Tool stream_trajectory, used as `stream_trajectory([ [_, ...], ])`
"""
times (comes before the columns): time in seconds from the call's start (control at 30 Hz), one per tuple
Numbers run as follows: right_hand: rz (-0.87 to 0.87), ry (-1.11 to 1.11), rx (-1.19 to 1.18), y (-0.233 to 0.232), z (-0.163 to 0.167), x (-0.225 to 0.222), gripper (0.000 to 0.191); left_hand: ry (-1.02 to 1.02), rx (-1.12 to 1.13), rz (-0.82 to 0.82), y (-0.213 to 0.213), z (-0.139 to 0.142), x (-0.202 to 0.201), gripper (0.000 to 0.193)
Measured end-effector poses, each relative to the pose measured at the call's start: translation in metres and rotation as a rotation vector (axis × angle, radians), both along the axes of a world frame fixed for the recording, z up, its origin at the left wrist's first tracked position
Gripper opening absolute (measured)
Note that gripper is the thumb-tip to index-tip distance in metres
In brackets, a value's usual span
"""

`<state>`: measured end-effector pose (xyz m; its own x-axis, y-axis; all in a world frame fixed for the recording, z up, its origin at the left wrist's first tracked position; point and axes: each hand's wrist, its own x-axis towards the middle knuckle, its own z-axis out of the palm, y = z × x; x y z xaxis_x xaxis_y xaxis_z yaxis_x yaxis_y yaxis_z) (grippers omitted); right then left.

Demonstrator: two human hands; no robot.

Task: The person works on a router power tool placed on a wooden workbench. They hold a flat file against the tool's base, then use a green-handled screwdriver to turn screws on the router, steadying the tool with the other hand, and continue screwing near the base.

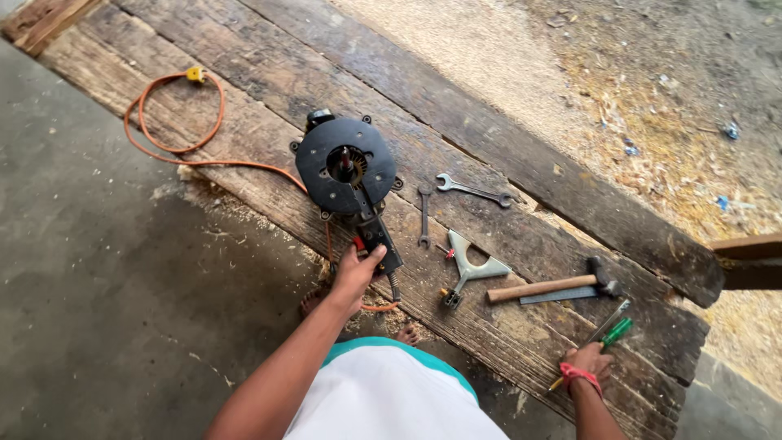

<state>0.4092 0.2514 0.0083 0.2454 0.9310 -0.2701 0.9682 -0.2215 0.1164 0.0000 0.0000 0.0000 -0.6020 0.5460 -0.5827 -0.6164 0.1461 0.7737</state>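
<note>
A black power router (346,167) lies base-up on weathered wooden planks (269,90), its round base plate facing me. My left hand (356,273) grips the router's handle at its near end. An orange cord (175,138) runs from the tool in a loop to a yellow plug (195,74). My right hand (588,363), with a red band on the wrist, rests at the planks' near edge, fingers closed around a green-handled screwdriver (612,332).
Two spanners (472,191) (423,215), a grey metal bracket (471,266), a wooden-handled hammer (554,286) and a flat file (562,295) lie on the planks. Sawdust covers the ground beyond; grey concrete floor (90,285) is at left. My bare feet show under the planks.
</note>
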Motion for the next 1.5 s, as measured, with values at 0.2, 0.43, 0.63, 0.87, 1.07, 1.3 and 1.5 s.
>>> stream_trajectory([
  [0.2, -0.344, 0.279, 0.209, -0.017, 0.02, -0.024, 0.047, -0.072, -0.012, -0.199, -0.03, 0.042, -0.01, 0.062],
  [0.43, -0.496, 0.481, 0.636, -0.073, 0.011, -0.046, 0.036, 0.469, -0.089, -0.551, -0.059, 0.104, -0.049, 0.042],
  [0.63, 0.093, 0.985, 0.556, -0.198, 0.06, -0.134, 0.027, 0.879, 0.199, -0.67, -0.053, 0.217, -0.077, 0.026],
  [0.87, 0.486, 1.151, 0.358, -0.268, 0.172, -0.268, 0.017, 1.268, 0.575, -0.777, -0.008, 0.274, -0.109, 0.026],
  [1.07, 0.251, 1.141, 0.301, -0.277, 0.201, -0.297, 0.018, 1.265, 0.549, -0.539, -0.015, 0.26, -0.12, 0.025],
  [1.3, 0.371, 1.137, 0.248, -0.27, 0.207, -0.286, 0.019, 1.106, 0.524, -0.331, -0.027, 0.252, -0.105, 0.025],
  [1.5, 0.604, 1.093, 0.332, -0.248, 0.211, -0.276, 0.018, 0.751, 0.336, -0.291, -0.027, 0.238, -0.094, 0.023],
])
